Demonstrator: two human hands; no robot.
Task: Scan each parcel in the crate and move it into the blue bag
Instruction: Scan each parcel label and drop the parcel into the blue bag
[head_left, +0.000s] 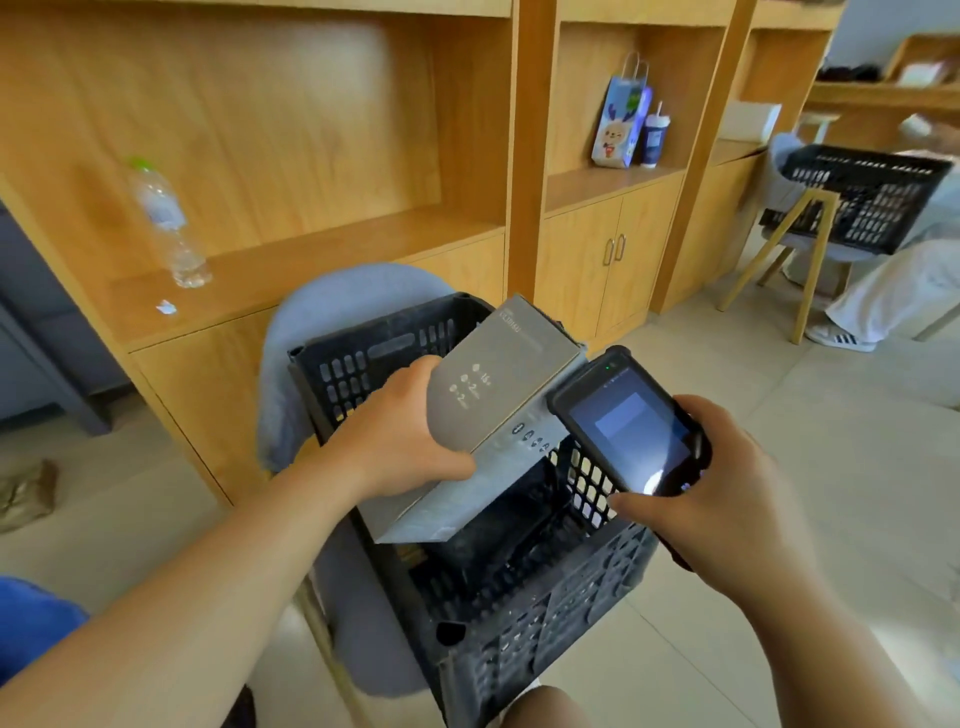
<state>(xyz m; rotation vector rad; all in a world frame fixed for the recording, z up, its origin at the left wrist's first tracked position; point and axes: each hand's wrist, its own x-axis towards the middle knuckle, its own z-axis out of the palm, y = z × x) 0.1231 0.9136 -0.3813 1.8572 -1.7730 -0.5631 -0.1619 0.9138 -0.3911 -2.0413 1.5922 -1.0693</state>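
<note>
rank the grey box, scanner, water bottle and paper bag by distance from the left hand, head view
1. grey box, held in the left hand
2. scanner, just right, in the right hand
3. water bottle, left shelf
4. paper bag, far shelf on the right

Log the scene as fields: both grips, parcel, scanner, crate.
left grip: holds grey box above the crate
right grip: holds scanner, screen lit
scanner: its head is next to the box's right edge
crate: black, on grey chair; contents too dark to tell
blue bag: not clearly in view
</note>
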